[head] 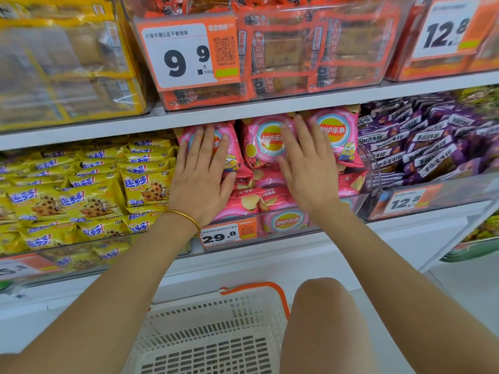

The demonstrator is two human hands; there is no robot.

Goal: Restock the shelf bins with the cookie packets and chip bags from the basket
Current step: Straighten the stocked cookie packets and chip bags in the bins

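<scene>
Shelf-side, left hand [201, 171] and right hand [307, 168] press pink foil chip bags [266, 139], fingers [209, 143] straight; white slotted plastic basket [216, 319] below seems empty.

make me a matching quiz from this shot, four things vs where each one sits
Things:
1. chip bags
2. cookie packets
3. purple packets
4. basket

Places:
a. below the shelf
b. right bin
c. left bin
d. middle bin

Pairs: 1-d, 2-c, 3-b, 4-a
</scene>
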